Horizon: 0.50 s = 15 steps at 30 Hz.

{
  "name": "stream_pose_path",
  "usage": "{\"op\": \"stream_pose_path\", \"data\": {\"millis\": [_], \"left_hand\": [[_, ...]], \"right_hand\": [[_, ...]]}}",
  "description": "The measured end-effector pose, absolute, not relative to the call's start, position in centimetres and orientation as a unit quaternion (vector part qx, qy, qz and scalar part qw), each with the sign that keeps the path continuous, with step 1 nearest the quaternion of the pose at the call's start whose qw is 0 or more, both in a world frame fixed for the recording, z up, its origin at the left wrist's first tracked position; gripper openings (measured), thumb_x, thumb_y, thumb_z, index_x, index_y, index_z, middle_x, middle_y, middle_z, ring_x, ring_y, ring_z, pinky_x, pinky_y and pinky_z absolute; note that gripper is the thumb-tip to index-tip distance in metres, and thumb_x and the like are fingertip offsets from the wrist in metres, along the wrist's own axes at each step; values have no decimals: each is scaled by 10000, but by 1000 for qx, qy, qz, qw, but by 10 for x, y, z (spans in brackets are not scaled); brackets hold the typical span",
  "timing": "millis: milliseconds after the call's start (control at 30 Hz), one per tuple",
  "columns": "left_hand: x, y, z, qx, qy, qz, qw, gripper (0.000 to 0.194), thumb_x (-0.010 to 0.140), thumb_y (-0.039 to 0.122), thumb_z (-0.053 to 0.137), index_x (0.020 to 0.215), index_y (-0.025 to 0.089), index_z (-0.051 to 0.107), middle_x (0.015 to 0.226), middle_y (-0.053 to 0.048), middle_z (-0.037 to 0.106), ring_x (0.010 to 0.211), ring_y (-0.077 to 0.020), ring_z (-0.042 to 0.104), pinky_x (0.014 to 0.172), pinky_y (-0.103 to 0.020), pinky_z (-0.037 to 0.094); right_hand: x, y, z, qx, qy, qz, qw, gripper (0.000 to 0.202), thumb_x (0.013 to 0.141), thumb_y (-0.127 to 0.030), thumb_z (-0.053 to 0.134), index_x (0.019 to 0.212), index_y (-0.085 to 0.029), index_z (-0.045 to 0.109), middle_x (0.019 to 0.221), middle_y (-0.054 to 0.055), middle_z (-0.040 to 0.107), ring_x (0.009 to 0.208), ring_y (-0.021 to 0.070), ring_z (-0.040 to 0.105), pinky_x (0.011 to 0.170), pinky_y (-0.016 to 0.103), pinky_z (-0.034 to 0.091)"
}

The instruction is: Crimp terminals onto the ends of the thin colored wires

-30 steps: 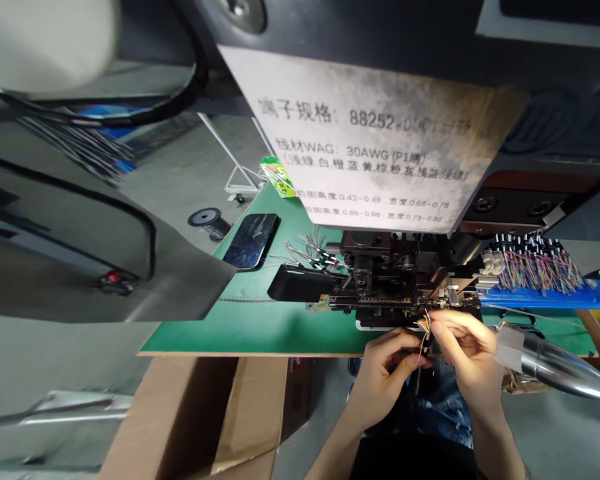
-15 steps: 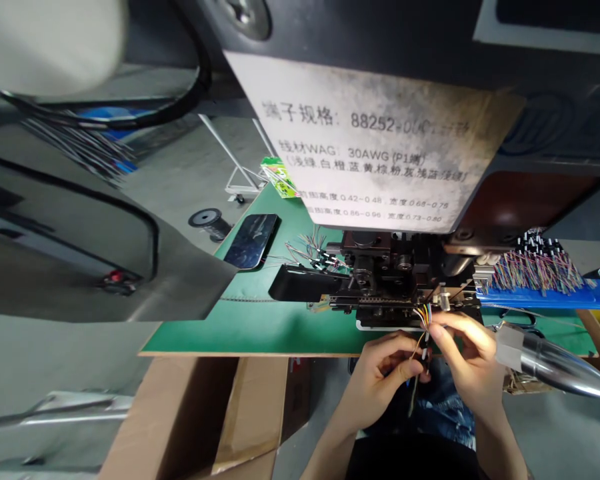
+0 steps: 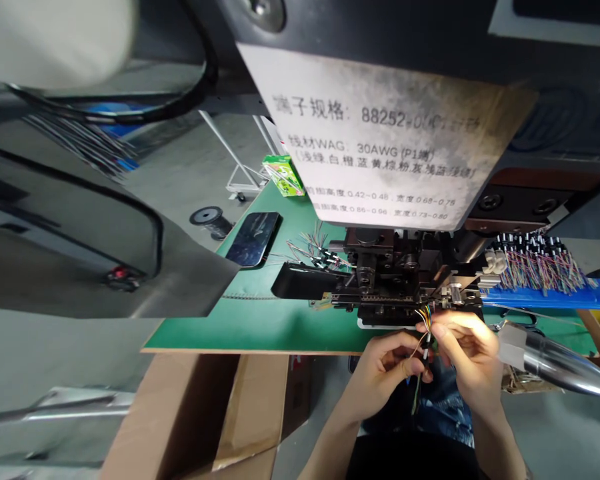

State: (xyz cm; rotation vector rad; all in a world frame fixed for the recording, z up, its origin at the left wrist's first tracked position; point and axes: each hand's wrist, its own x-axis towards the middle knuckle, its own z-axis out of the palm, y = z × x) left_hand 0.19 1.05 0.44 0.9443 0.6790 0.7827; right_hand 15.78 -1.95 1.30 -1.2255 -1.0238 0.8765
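Note:
Between my two hands, just in front of the crimping machine's lower tooling, is a small wire harness with a black and white sleeve and thin coloured wires fanned out at its upper end. My left hand is closed on the harness around the sleeve, thumb and fingers pinched. From the right, my right hand pinches the coloured wires near their fanned tips, close beneath the tooling. Some darker wire ends hang below my left hand. Fingertips partly hide the wires.
A blue tray piled with wire bundles stands right of the machine. On the green table lie a phone and loose wires. A metal lamp-like tube reaches in beside my right hand. Cardboard boxes stand below.
The machine's ram area looks different, with a metal block and screws now visible under the label. My right fingers have shifted slightly on the wires. The view has moved a little.

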Motion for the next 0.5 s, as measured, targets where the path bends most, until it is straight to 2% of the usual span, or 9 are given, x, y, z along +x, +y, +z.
{"op": "stream_pose_path", "data": {"millis": [133,333,500], "left_hand": [[7,10,3,443,320,378,747,492,799,628,908,818,159,763,788,-36,737,686,-184,728,736,-298,608],[7,10,7,440,314,390,745,452,816,594,912,831,160,785,792,-24,737,687,-163,722,723,-260,588],[7,9,8,438,310,390,748,447,817,588,915,826,160,784,773,-16,726,686,-158,723,715,-248,584]], "right_hand": [[156,-16,17,-523,-419,401,625,57,979,-289,784,1005,-252,818,851,35,849,547,174,681,461,274,543],[157,-14,19,-527,-418,400,622,73,957,-239,790,1011,-270,830,854,21,856,556,173,691,519,283,593],[156,-14,18,-529,-417,397,623,78,951,-228,790,1006,-259,834,854,29,855,543,170,683,513,282,588]]}}
